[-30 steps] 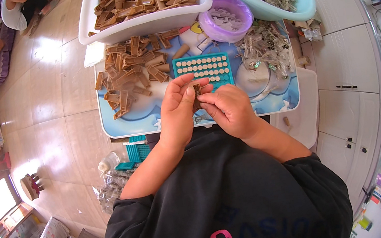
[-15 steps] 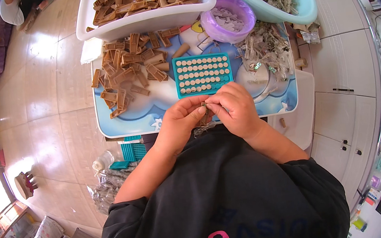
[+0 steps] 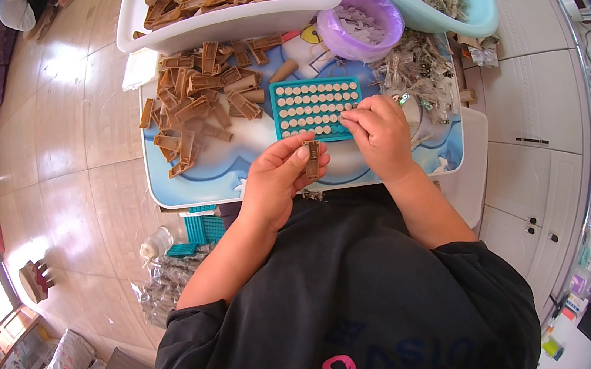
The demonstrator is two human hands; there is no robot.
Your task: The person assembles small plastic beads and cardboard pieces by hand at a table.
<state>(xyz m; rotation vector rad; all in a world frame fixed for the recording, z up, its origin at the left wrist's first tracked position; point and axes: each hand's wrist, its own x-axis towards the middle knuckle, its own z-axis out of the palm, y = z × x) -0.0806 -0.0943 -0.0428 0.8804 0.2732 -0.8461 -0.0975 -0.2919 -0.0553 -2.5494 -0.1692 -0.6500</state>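
My left hand [image 3: 276,176] holds a brown plastic casing half [image 3: 312,160] upright between thumb and fingers, its hollow side showing small parts inside. My right hand [image 3: 382,132] reaches over the lower right part of a teal tray [image 3: 274,116], thumb and forefinger pinched at a pale round disc in it; the fingertips partly hide it. Rows of such discs [image 3: 310,99] fill most of the tray. Left of it lies a loose heap of brown casing halves [image 3: 205,95]. A pile of wired parts in clear wrapping [image 3: 415,75] lies to the right.
At the back stand a white bin [image 3: 229,23] of brown casings, a purple bowl [image 3: 395,33] with white pieces and a pale teal tub [image 3: 485,10] of wired parts. Teal trays [image 3: 204,228] and clear bags [image 3: 164,291] sit below the table's [image 3: 237,192] left side.
My hands have parted. The right has moved up and right to the tray, while the left keeps the casing, now turned with its hollow side visible.
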